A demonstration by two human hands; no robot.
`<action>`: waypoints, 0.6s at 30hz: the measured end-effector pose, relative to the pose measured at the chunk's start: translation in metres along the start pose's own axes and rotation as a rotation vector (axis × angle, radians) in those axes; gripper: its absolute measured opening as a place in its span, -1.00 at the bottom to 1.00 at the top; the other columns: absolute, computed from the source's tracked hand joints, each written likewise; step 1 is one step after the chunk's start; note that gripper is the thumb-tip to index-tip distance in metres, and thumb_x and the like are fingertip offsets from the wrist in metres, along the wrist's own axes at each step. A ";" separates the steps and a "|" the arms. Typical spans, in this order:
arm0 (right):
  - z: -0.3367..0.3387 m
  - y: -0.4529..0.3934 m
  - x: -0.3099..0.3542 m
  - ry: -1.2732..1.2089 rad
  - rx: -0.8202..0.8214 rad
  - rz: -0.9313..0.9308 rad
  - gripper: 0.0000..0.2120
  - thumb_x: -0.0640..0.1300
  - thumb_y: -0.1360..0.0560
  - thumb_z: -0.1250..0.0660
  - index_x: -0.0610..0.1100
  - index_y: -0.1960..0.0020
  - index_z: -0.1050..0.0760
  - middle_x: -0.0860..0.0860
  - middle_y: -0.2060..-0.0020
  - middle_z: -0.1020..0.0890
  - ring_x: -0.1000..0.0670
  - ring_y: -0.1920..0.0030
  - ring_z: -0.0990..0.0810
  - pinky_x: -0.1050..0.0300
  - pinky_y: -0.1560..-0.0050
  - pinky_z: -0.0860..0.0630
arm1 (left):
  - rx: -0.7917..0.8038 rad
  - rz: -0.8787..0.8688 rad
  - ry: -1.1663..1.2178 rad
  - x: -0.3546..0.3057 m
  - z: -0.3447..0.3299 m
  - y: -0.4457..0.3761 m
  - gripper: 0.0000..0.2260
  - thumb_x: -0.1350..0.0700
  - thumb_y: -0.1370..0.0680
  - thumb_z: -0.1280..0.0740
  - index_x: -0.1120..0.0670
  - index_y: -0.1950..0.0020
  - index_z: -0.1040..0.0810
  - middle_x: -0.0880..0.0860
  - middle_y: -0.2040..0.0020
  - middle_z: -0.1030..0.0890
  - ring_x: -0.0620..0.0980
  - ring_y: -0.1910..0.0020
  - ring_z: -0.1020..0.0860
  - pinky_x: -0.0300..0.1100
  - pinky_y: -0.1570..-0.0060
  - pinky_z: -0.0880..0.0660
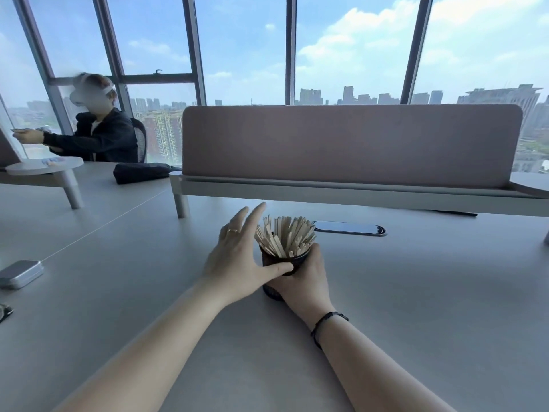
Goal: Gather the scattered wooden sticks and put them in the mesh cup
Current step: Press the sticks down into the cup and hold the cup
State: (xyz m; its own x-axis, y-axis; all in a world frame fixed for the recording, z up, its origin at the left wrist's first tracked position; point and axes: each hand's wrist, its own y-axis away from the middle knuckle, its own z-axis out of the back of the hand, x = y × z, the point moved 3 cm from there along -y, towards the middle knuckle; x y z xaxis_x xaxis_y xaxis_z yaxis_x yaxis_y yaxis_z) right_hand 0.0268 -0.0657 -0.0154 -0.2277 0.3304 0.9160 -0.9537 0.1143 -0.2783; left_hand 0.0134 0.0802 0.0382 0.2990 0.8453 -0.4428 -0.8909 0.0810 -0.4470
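A dark mesh cup [271,292] stands on the grey table [416,292], packed with several pale wooden sticks [286,236] that fan out above its rim. My right hand [303,282] is wrapped around the cup's near right side and grips it. My left hand [237,257] sits at the cup's left with fingers spread wide; its thumb lies across the cup's front and its fingers reach up beside the sticks. No loose sticks show on the table.
A pink divider panel [350,144] on a raised shelf runs across the table behind the cup. A dark oval cable port [349,228] lies just right of the sticks. A silver tin [20,273] rests far left. A seated person [95,135] works at the back left.
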 end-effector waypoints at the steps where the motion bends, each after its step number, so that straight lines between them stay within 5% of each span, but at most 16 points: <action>1: 0.000 0.000 -0.002 0.025 -0.005 0.021 -0.44 0.06 -0.19 -0.54 0.08 -0.07 -0.33 0.22 -0.01 -0.44 0.09 -0.11 -0.46 0.13 0.01 -0.46 | -0.025 0.078 0.157 0.006 -0.008 0.006 0.06 -0.33 -0.27 -0.54 -0.24 -0.60 0.03 -0.12 -0.55 -0.22 -0.07 -0.47 -0.30 -0.07 -0.37 -0.37; 5: -0.001 0.000 -0.006 0.057 0.128 0.069 -0.44 0.04 -0.26 -0.51 0.07 -0.16 -0.33 0.20 -0.06 -0.46 0.14 -0.21 -0.41 0.13 -0.12 -0.44 | -0.021 0.184 0.566 0.010 -0.039 0.020 -0.11 -0.21 -0.23 -0.57 -0.17 -0.49 -0.27 -0.21 -0.26 -0.56 -0.31 -0.12 -0.57 -0.29 -0.12 -0.53; 11: 0.000 0.002 -0.013 0.000 0.310 0.059 -0.30 -0.01 -0.18 -0.57 0.13 -0.22 -0.32 0.19 -0.01 -0.66 0.16 -0.01 -0.65 -0.10 -0.07 -0.62 | 0.076 0.057 0.684 0.012 -0.036 0.008 -0.54 0.04 -0.37 -0.57 -0.02 -0.24 -0.60 -0.07 -0.15 -0.70 -0.09 -0.20 -0.62 0.01 -0.26 -0.52; 18: 0.005 -0.001 -0.019 0.117 0.292 0.082 -0.34 0.00 -0.23 -0.59 0.17 -0.22 -0.34 0.05 -0.05 -0.50 0.13 0.01 -0.51 0.23 0.01 -0.49 | 0.124 0.118 0.747 0.053 -0.021 0.017 -0.38 -0.02 -0.24 -0.62 0.01 -0.27 -0.55 -0.07 -0.21 -0.68 -0.08 -0.25 -0.60 0.05 -0.32 -0.50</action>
State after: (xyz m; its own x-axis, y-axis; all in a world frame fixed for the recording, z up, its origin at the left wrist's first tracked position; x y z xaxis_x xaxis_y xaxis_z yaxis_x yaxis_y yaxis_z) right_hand 0.0305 -0.0771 -0.0308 -0.2980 0.4344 0.8500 -0.9531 -0.1852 -0.2395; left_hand 0.0215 0.1156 -0.0089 0.3118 0.2745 -0.9097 -0.9500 0.1084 -0.2929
